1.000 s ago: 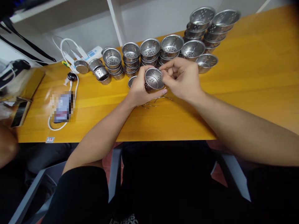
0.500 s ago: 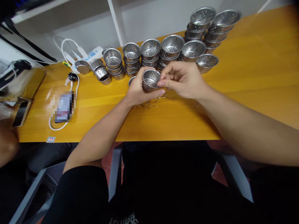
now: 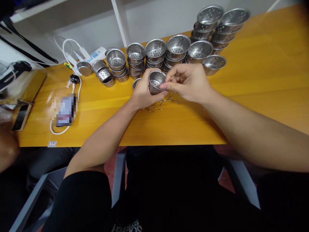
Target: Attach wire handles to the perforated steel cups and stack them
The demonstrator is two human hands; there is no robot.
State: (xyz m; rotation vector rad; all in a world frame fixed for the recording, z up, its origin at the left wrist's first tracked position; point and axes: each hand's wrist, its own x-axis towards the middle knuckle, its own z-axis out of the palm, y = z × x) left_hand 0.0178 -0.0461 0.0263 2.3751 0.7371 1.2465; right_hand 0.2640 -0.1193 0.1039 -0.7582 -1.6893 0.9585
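Observation:
A small perforated metal strainer basket (image 3: 156, 84) is held over the table by my left hand (image 3: 142, 91), whose fingers and thumb wrap round its side. Its open top faces up and is tilted slightly to the right. My right hand (image 3: 187, 82) is closed in a pinch at the basket's right rim, thumb tip over the edge. Whatever is between those fingertips is too small to make out. Beneath the hands, several thin bent wires (image 3: 169, 100) lie on the table. Another strainer basket (image 3: 135, 83) shows partly behind my left hand.
Stacks of strainer baskets (image 3: 155, 51) line the back of the yellow table (image 3: 154, 132), with taller stacks (image 3: 209, 19) at back right. At left are a white power strip (image 3: 96, 54), a cable and a blurred-out object (image 3: 65, 111). Another person's arm (image 3: 7, 151) shows at far left.
The held basket has turned a little and shifted slightly right within my left hand. My right thumb tip has moved slightly left over the rim. The stacks and wires stay put.

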